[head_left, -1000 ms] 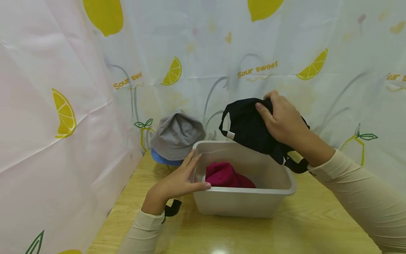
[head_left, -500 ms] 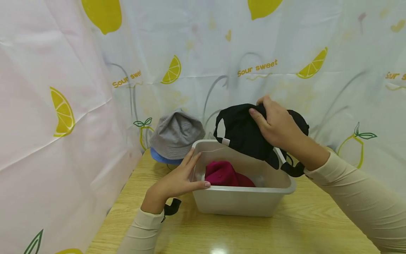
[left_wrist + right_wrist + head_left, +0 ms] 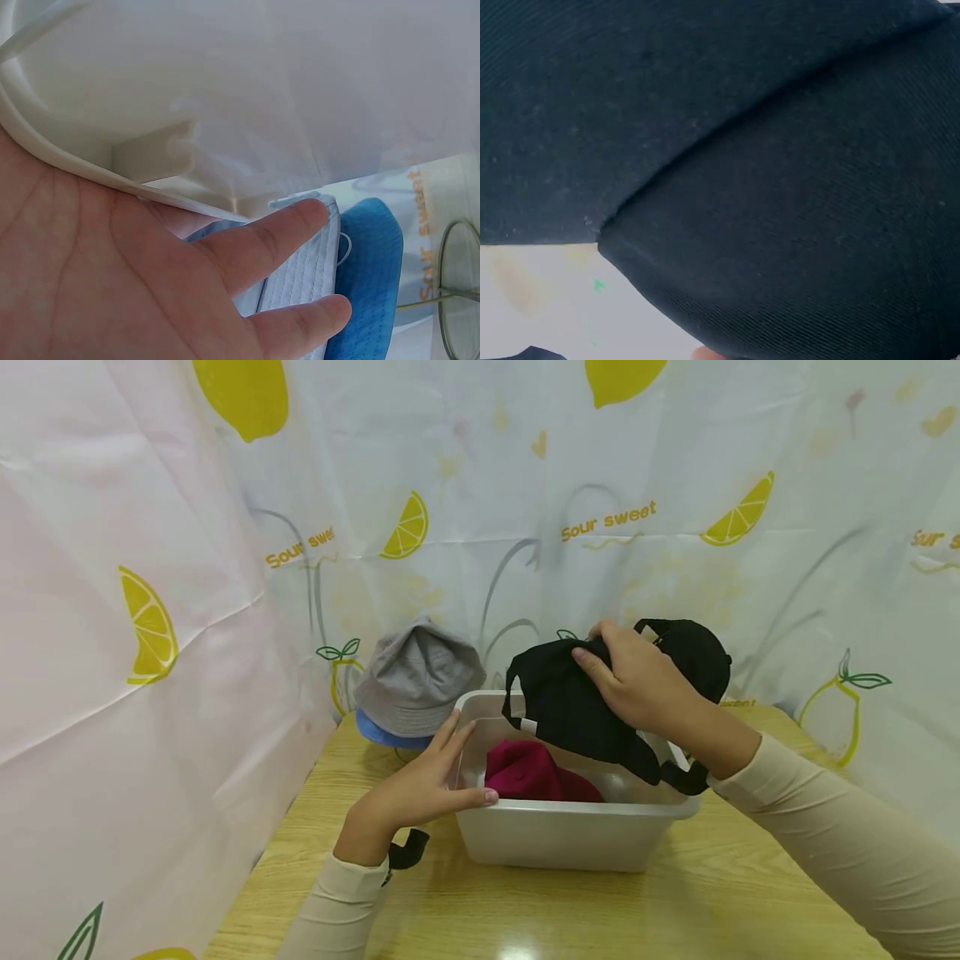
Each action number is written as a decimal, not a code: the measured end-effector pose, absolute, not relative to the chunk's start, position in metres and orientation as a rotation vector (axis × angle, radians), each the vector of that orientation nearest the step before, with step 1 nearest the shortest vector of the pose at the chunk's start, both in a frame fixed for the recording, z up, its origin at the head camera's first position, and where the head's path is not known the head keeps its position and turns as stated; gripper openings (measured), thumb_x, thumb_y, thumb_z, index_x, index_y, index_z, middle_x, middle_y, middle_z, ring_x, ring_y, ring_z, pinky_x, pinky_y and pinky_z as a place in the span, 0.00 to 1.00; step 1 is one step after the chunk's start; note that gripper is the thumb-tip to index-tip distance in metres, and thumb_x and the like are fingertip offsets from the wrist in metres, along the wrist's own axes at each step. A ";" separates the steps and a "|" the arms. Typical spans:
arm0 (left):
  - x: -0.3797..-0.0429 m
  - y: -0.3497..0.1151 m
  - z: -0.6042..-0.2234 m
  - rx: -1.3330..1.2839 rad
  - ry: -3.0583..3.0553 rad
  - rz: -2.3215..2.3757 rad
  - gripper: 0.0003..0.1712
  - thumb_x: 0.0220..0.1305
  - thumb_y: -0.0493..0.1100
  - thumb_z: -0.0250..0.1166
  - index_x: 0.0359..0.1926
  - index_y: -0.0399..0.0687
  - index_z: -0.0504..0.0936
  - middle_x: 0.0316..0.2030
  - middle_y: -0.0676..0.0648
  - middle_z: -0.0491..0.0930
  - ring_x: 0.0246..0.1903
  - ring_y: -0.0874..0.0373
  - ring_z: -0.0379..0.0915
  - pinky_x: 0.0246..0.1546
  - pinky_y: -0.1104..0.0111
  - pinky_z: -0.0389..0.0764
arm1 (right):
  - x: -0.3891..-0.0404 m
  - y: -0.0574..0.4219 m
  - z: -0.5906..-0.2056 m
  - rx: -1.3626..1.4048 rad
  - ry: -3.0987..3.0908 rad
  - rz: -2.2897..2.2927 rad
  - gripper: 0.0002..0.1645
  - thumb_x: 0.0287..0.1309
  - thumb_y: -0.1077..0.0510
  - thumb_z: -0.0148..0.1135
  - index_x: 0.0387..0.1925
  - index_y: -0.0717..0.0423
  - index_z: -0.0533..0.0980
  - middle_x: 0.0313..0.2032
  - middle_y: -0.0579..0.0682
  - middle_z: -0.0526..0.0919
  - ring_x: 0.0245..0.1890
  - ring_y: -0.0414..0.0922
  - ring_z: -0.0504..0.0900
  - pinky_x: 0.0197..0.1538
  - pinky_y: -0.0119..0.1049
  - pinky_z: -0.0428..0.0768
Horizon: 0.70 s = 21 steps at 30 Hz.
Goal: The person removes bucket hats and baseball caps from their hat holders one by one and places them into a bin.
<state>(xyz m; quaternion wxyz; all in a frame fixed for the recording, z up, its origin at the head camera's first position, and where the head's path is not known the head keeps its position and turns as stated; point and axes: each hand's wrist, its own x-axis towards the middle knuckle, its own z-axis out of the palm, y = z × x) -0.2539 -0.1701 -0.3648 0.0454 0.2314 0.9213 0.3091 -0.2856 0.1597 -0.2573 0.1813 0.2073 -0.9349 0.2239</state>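
Over the light plastic bin (image 3: 555, 835), my right hand (image 3: 645, 681) grips a black baseball cap (image 3: 570, 702) by its crown, thumb on the near side. The cap tilts, its back opening and white tag to the left, its brim lower right. Black cloth (image 3: 780, 187) fills most of the right wrist view, with only a fingertip showing. My left hand (image 3: 416, 785) rests on the bin's left front corner, fingers straight and spread, thumb along the front rim. Inside the bin lies a magenta cap (image 3: 532, 772). In the left wrist view the fingers (image 3: 262, 247) lie beside the bin wall.
A grey bucket hat (image 3: 423, 681) sits over a blue hat (image 3: 390, 735) behind the bin's left side. Another black cap (image 3: 697, 660) stands behind my right hand, partly hidden. Lemon-printed curtains (image 3: 480, 460) bound the wooden table (image 3: 420, 918) at the back and left.
My right hand has lowered the black cap and moved it slightly left, towards the bin opening. More of the other black cap behind shows now. My left hand has stayed on the corner.
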 end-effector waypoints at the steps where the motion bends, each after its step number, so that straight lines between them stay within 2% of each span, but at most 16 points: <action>1: -0.254 -0.170 -0.365 0.707 2.812 0.945 0.65 0.56 0.78 0.68 0.83 0.75 0.39 0.83 0.59 0.26 0.76 0.44 0.59 0.70 0.46 0.69 | -0.287 0.159 -0.260 0.582 -2.654 0.626 0.32 0.78 0.32 0.39 0.55 0.54 0.69 0.46 0.56 0.78 0.46 0.54 0.77 0.47 0.53 0.75; 5: -0.255 -0.170 -0.365 0.698 2.807 0.939 0.65 0.55 0.79 0.67 0.83 0.77 0.38 0.83 0.60 0.26 0.76 0.44 0.58 0.70 0.45 0.69 | -0.291 0.158 -0.268 0.585 -2.692 0.612 0.31 0.78 0.31 0.39 0.54 0.53 0.69 0.45 0.56 0.79 0.45 0.54 0.77 0.45 0.52 0.76; 11: -0.255 -0.170 -0.365 0.698 2.812 0.930 0.64 0.56 0.78 0.67 0.83 0.77 0.38 0.83 0.60 0.25 0.75 0.44 0.61 0.69 0.46 0.71 | -0.298 0.157 -0.278 0.603 -2.724 0.564 0.30 0.78 0.30 0.39 0.50 0.51 0.68 0.37 0.53 0.79 0.38 0.52 0.79 0.39 0.47 0.75; 17: -0.255 -0.171 -0.365 0.702 2.818 0.917 0.64 0.57 0.79 0.66 0.82 0.77 0.37 0.83 0.60 0.24 0.75 0.45 0.61 0.69 0.47 0.71 | -0.302 0.155 -0.287 0.622 -2.753 0.529 0.31 0.77 0.29 0.38 0.50 0.51 0.67 0.34 0.52 0.78 0.35 0.50 0.79 0.39 0.46 0.75; 21: -0.255 -0.171 -0.365 0.703 2.818 0.915 0.63 0.57 0.79 0.66 0.82 0.77 0.37 0.83 0.59 0.25 0.75 0.44 0.61 0.69 0.46 0.71 | -0.304 0.152 -0.291 0.629 -2.764 0.483 0.30 0.78 0.29 0.37 0.48 0.52 0.65 0.35 0.52 0.76 0.37 0.51 0.77 0.39 0.47 0.74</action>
